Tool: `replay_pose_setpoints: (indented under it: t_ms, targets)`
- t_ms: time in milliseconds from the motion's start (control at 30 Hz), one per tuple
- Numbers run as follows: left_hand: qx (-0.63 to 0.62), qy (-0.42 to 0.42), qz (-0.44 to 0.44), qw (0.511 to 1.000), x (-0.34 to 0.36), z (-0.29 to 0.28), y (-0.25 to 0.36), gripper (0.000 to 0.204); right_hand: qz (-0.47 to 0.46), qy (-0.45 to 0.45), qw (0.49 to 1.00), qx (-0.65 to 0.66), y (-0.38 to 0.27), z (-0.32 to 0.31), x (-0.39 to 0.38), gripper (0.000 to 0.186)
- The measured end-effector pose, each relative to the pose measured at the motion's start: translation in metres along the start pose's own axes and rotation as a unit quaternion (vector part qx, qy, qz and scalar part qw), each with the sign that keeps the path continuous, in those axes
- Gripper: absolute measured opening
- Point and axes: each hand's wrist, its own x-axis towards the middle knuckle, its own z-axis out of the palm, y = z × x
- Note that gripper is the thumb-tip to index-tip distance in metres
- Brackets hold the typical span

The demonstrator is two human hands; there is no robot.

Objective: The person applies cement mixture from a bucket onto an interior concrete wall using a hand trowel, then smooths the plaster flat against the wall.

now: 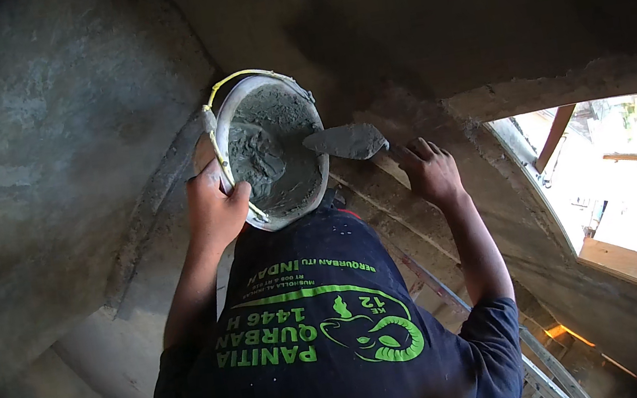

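My left hand (214,205) grips the left side of a pale bucket (318,170) with a yellowish wire-like handle, half full or more of wet grey mortar (263,154). My right hand (430,171), right of the bucket, is closed on the handle of a trowel. The mortar-coated trowel blade (347,143) lies level across the bucket's right rim, with its tip at or just over that rim; whether it touches, I cannot tell. My dark printed shirt (286,256) shows below the bucket.
Rough grey plastered walls (49,196) surround me. A concrete edge (143,224) runs diagonally at the left. A bright window opening (617,181) with wooden boards (630,269) is at the right. Below are stepped concrete edges and a metal ladder (551,378).
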Motion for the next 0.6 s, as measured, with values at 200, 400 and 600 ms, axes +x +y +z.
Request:
replay_pose_setpoints:
  t_ms: [200, 400, 600]
  targets:
    - [0.012, 0.005, 0.034, 0.999, 0.000, 0.002, -0.007, 0.018, -0.068, 0.080, 0.981, -0.163, 0.020, 0.010, 0.018, 0.044]
    - [-0.013, 0.041, 0.078, 0.996, 0.000, 0.004, -0.003, 0.017, -0.090, 0.084, 0.983, -0.136, 0.046, 0.035, 0.020, 0.045]
    - [0.009, 0.020, 0.049, 0.999, 0.003, 0.001, -0.001, 0.031, -0.135, 0.137, 0.978, -0.082, 0.050, 0.080, -0.013, 0.051]
